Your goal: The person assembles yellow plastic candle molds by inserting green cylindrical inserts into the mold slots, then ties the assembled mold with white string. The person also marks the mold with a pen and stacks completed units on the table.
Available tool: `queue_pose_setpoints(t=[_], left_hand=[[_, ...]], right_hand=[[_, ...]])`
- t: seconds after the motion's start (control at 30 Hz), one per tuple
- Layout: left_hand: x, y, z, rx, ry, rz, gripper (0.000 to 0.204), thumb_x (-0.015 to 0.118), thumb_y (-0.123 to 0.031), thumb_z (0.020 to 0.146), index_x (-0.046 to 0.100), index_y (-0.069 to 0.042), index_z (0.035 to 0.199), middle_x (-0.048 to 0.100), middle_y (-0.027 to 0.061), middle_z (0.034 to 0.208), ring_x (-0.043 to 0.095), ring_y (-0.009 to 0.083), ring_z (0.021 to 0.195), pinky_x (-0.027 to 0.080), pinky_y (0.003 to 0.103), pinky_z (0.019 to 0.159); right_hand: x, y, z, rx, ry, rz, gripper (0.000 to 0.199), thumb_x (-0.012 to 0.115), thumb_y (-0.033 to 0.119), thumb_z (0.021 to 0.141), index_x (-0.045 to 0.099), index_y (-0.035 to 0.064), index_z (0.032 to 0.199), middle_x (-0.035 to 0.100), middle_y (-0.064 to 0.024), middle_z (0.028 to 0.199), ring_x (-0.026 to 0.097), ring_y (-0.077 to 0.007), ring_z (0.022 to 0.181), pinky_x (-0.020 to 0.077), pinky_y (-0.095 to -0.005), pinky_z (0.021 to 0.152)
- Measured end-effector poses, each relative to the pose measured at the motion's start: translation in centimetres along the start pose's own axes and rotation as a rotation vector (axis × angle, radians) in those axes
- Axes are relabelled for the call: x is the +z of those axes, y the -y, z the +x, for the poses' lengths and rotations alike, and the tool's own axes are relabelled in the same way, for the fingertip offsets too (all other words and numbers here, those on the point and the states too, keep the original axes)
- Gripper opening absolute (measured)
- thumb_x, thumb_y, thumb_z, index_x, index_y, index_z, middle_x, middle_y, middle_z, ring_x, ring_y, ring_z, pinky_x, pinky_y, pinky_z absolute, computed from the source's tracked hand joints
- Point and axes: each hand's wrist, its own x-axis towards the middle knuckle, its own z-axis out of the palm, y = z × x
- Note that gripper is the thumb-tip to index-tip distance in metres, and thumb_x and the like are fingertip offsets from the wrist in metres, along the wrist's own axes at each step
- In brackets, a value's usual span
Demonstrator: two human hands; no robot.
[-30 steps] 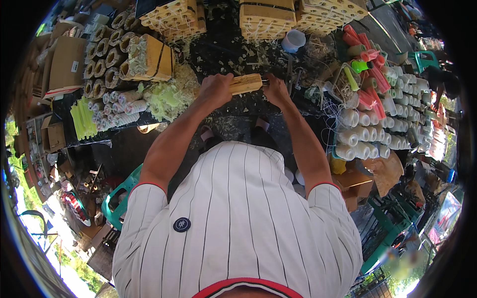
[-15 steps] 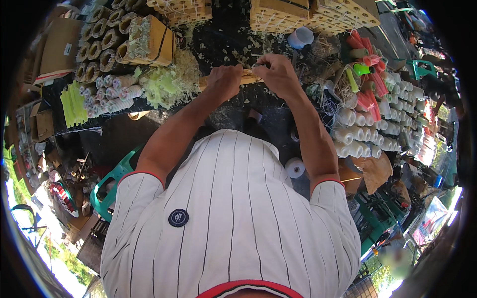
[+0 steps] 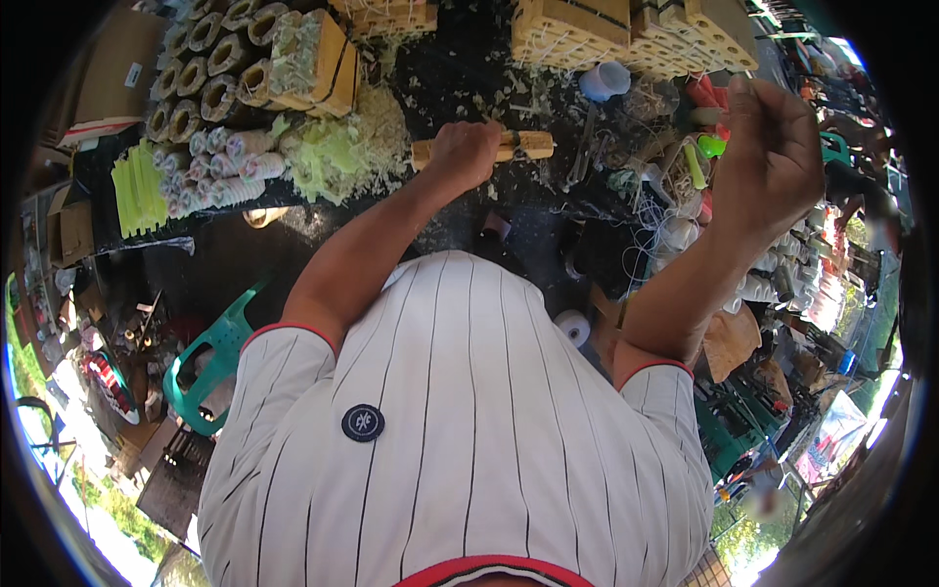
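Observation:
My left hand point(image 3: 466, 155) is closed around a yellow wooden bar point(image 3: 533, 146) that lies crosswise at the dark table's near side. The bar's two ends stick out past the fist, and a narrow dark band shows on it beside my fingers. Out to the right, my right hand point(image 3: 768, 157) is raised over bundles of pink and white rolls, well apart from the bar. Its thumb and forefinger are pressed together in a pinch; what they hold, if anything, is too small to name.
Wooden blocks with rows of holes point(image 3: 572, 34) stand at the back. To the left are hollow tubes point(image 3: 220, 93), a pile of pale green shavings point(image 3: 337, 152) and yellow-green strips point(image 3: 137, 196). A whitish cup point(image 3: 604, 81) and tangled threads point(image 3: 636, 210) lie right of the bar.
My right hand has left the bar and swung up and far to the right, still pinched. The left hand keeps its hold, and more of the bar shows.

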Motion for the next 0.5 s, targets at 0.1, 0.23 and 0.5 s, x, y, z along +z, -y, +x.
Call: queue_pose_setpoints(t=[0.1,0.23,0.5], left_hand=[[-0.4,0.6,0.4,-0.055,0.029,0.040,0.024,0.076,-0.006,0.080,0.064,-0.004,0.101,0.075,0.0184,0.085,0.076,0.0380,0.085,0.060,0.049,0.074],[-0.8,-0.1,0.3,-0.036,-0.002,0.053,0.021,0.077,-0.008,0.080,0.069,-0.004,0.099,0.077,0.0178,0.089,0.077,0.0357,0.090,0.060,0.047,0.079],[0.2,0.4,0.0,0.011,-0.087,0.008,0.024,0.076,-0.007,0.078,0.066,-0.004,0.099,0.076,0.0178,0.086,0.076,0.0387,0.086,0.060,0.050,0.076]], right_hand=[[0.6,-1.9,-0.3,-0.033,0.279,-0.095,0.016,0.083,0.017,0.091,0.076,0.0054,0.100,0.074,-0.0067,0.083,0.068,-0.0146,0.071,0.0551,-0.0294,0.067],[4.7,-6.7,-9.4,-0.059,0.830,-0.254,0.037,0.085,0.023,0.088,0.073,0.0081,0.120,0.073,-0.0122,0.108,0.074,-0.0248,0.094,0.0598,-0.0352,0.083],[11.2,-14.5,-16.7,-0.524,0.630,-0.252,0.029,0.078,0.007,0.085,0.068,0.0033,0.113,0.066,-0.0106,0.102,0.073,-0.0297,0.095,0.0617,-0.0378,0.076]])
